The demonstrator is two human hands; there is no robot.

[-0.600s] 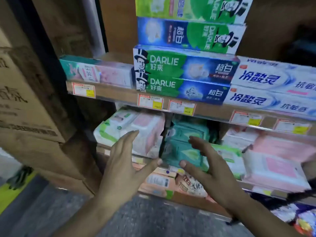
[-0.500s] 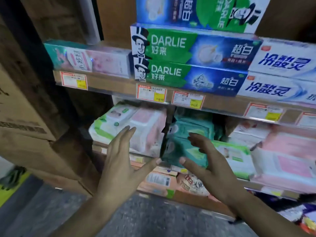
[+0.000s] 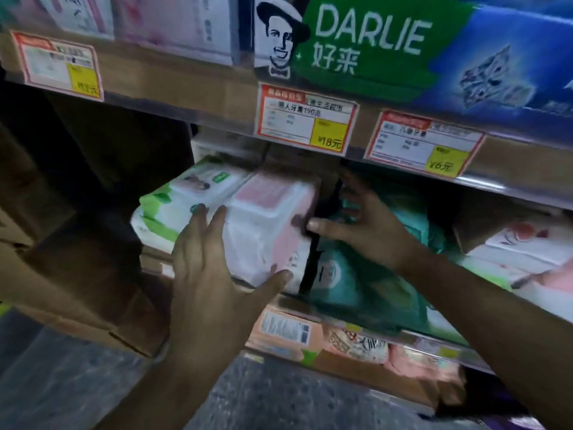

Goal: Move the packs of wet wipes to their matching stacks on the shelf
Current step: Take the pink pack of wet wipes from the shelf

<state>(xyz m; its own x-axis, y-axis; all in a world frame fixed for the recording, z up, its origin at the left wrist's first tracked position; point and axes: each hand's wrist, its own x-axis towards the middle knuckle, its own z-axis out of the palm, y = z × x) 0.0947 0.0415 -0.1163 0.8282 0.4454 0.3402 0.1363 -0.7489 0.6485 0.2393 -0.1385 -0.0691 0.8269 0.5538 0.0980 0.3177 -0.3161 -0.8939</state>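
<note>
Pink and white, the pack of wet wipes (image 3: 273,225) we are after sits at the front edge of the middle shelf (image 3: 508,193), on top of its stack. Our left hand (image 3: 214,271) lies spread against its front face — fingers wide and flat, the thumb tucked under the lower front corner. Our right hand (image 3: 366,225) reaches in from the other side, fingers splayed, its thumb touching the pack's right edge; neither hand has closed round it. Just left of the pink pack lies a green-and-white wipes pack (image 3: 183,197), touching it. To the right, beyond a dark gap, teal wipes packs (image 3: 366,283) are stacked under our right wrist. Above, a DARLIE toothpaste box (image 3: 387,48) rests along the upper shelf's front edge, over a price tag (image 3: 307,119) reading 18.
</note>
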